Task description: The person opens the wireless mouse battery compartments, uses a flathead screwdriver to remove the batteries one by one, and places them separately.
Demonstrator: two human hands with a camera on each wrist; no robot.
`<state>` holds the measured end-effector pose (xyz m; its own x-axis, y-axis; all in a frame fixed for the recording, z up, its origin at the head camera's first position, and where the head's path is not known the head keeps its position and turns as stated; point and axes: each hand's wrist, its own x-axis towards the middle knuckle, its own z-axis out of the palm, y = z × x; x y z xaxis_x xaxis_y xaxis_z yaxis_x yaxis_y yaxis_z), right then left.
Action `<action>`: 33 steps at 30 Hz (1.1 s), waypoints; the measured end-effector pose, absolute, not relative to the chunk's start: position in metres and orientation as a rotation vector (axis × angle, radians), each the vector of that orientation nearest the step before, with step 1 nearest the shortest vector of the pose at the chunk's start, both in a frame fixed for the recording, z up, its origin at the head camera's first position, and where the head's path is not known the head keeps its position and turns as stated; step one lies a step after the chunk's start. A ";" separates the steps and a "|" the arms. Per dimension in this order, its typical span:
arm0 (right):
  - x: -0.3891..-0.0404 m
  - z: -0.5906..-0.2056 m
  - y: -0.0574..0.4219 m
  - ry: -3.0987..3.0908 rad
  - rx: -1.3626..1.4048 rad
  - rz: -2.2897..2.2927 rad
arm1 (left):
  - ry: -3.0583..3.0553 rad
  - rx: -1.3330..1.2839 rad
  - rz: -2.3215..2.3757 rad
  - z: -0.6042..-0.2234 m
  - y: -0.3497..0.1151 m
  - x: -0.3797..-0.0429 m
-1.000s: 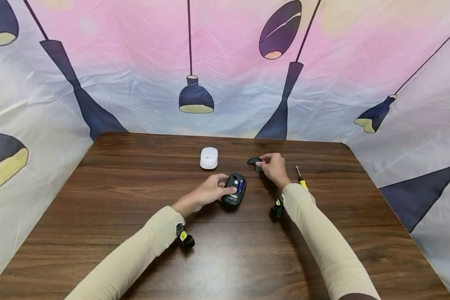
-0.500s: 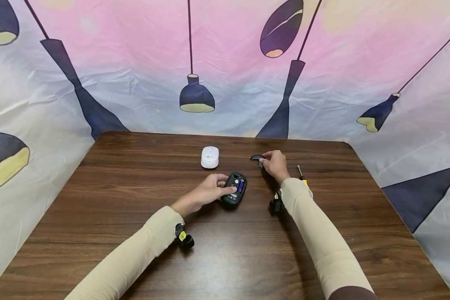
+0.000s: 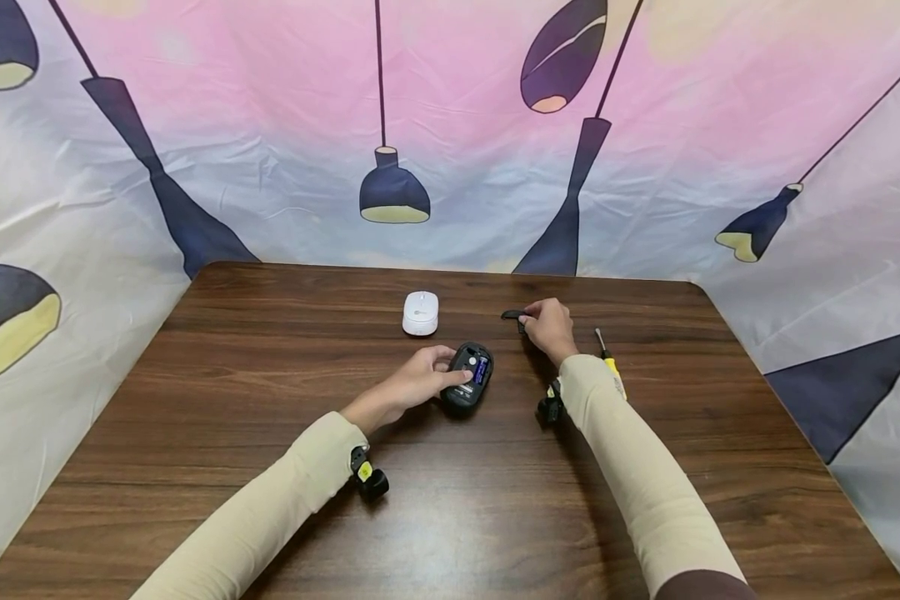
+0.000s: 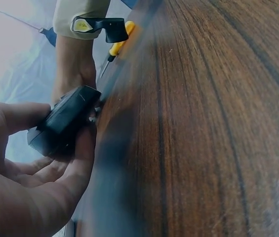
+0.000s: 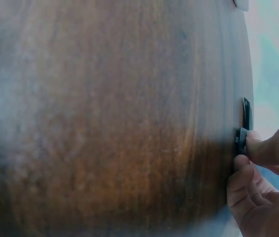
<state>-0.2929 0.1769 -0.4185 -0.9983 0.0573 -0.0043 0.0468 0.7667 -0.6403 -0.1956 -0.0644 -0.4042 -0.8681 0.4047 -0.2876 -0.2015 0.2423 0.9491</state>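
Note:
A black computer mouse [image 3: 461, 402] is held underside up in my left hand [image 3: 411, 385], thumb across its base and fingers around its far side. Its battery compartment is uncovered, and a blue battery [image 3: 481, 370] lies inside. In the left wrist view the mouse [image 4: 62, 123] appears edge-on between thumb and fingers. Farther right, my right hand [image 3: 552, 327] pinches a black battery cover [image 3: 512, 315] close to the tabletop. The right wrist view shows the cover [image 5: 247, 111] at thumb and fingertips; whether it touches the wood I cannot tell.
A white mouse [image 3: 420, 313] sits upright behind the black one. The yellow-handled screwdriver [image 3: 612, 371] lies right of my right hand, partly hidden by the sleeve. The brown wooden table [image 3: 270, 333] ends at a printed cloth backdrop [image 3: 292, 200].
My right hand has shifted slightly back, and the cover in it has tilted, now looking thinner from the head view. My left hand and the black mouse have barely moved.

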 end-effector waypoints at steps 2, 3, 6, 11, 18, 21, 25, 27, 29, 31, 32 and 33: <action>-0.293 -0.418 0.178 -2.930 -0.082 1.063 | 2.021 0.193 1.684 -0.405 -0.065 -0.196; -0.292 -0.417 0.178 -2.923 -0.077 1.061 | 2.015 0.201 1.694 -0.405 -0.066 -0.196; -0.292 -0.412 0.182 -2.907 -0.053 1.036 | 2.020 0.215 1.714 -0.405 -0.067 -0.196; -0.289 -0.399 0.192 -2.888 -0.007 1.015 | 1.983 0.199 1.776 -0.406 -0.068 -0.195; -0.278 -0.379 0.206 -2.927 0.067 0.902 | 1.918 0.185 1.824 -0.407 -0.070 -0.193; -0.272 -0.373 0.212 -2.940 0.089 0.816 | 1.930 0.200 1.812 -0.409 -0.072 -0.193; -0.263 -0.365 0.221 -2.970 0.090 0.749 | 1.948 0.201 1.797 -0.410 -0.074 -0.193; -0.258 -0.362 0.226 -2.990 0.095 0.716 | 1.954 0.194 1.790 -0.410 -0.075 -0.193; -0.253 -0.360 0.231 -3.009 0.099 0.687 | 1.945 0.189 1.793 -0.410 -0.076 -0.193; -0.247 -0.358 0.237 -3.029 0.096 0.663 | 1.930 0.187 1.800 -0.410 -0.077 -0.192; -0.245 -0.358 0.240 -3.038 0.094 0.651 | 1.916 0.187 1.810 -0.411 -0.077 -0.192; -0.243 -0.359 0.243 -3.049 0.094 0.636 | 1.895 0.186 1.823 -0.411 -0.078 -0.192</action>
